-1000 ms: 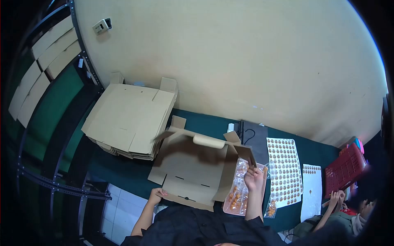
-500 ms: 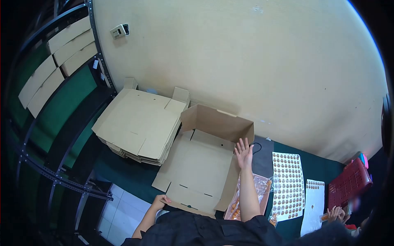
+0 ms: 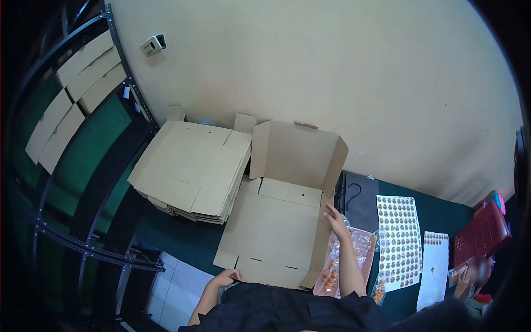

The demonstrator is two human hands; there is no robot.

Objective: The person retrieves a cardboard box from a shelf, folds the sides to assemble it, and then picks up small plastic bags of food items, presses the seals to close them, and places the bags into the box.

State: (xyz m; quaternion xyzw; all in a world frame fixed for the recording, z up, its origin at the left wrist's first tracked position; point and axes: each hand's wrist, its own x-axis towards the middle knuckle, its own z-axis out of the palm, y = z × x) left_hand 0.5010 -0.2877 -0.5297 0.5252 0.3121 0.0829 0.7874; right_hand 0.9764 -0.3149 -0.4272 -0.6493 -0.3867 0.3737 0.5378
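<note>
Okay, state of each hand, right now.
Left hand: at the cardboard box's near edge; grip can't be told.
Right hand: open, nothing held.

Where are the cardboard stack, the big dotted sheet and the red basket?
Cardboard stack (image 3: 191, 166): head view, middle of its top piece.
Dotted sheet (image 3: 399, 243): head view, middle of its printed face.
Red basket (image 3: 480, 235): head view, on its side wall.
</note>
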